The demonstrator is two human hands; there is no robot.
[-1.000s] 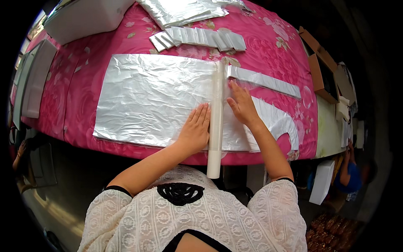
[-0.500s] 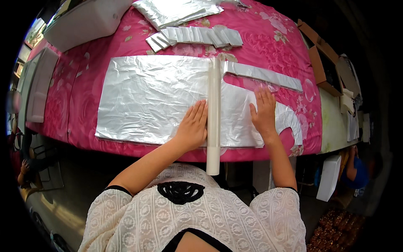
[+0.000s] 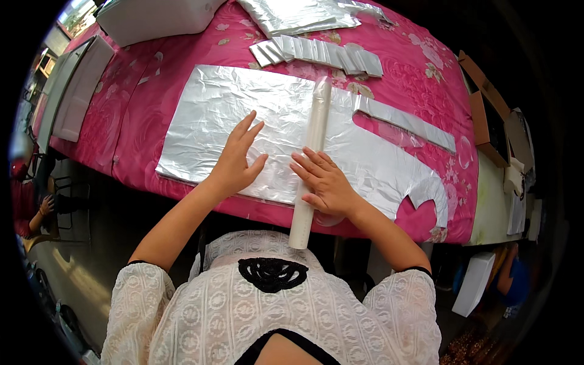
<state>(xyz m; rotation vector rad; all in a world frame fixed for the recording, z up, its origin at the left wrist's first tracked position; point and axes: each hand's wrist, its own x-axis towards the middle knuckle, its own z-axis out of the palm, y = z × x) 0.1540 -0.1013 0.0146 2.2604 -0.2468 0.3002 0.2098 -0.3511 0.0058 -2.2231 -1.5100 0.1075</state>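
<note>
Spread flat across the pink flowered cloth is a stack of silver plastic vest-style bags (image 3: 243,91), its cut-out handles pointing right. A long whitish translucent tube (image 3: 317,115) lies crosswise over the bags, its near end jutting past the table edge. My right hand (image 3: 328,184) rests palm down on the tube's near half, fingers spread and not wrapped round it. Just left of the tube, my left hand (image 3: 234,159) is held over the silver sheet with its fingers apart and nothing in them. Whether it touches the sheet I cannot tell.
Behind the bags runs a row of small folded silver packets (image 3: 322,52), with more silver sheets (image 3: 298,15) beyond. A white foam box (image 3: 161,21) stands at far left, another white container (image 3: 79,91) nearer. Cardboard boxes (image 3: 490,131) line the right side. Other people sit beyond both sides.
My right hand has moved left from the bags onto the tube. My left hand has left the tube's side, shifting left with fingers spreading. The view has turned slightly.
</note>
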